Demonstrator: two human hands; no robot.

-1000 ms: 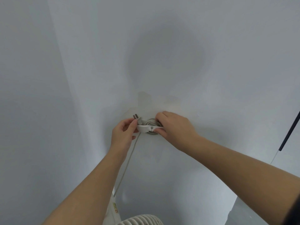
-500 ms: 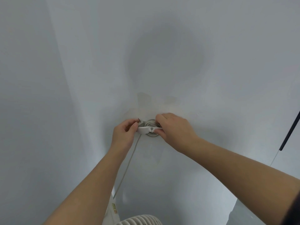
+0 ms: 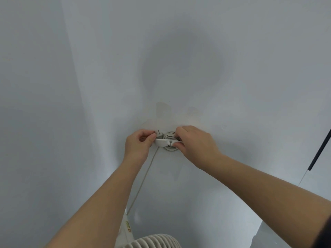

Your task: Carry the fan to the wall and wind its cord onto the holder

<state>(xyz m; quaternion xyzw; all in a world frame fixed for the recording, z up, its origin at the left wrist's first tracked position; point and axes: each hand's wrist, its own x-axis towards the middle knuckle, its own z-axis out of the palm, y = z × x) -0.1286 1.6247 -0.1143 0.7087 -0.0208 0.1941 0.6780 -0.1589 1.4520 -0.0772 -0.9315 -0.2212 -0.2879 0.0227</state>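
Observation:
A white cord holder is fixed to the pale wall, with loops of the fan's cord coiled behind its cross arm. My left hand pinches the plug end of the cord at the holder's left tip; two prongs stick up beside my fingers. My right hand grips the holder's right side with thumb and forefinger. The cord runs down from the holder to the white fan, whose grille top shows at the bottom edge.
The pale wall fills the view, with a corner crease on the left. A dark pole leans at the right edge. A patch of floor shows at the bottom right.
My left hand has drawn the plug closer in against the holder's left tip. My right hand has stayed on the holder's right side.

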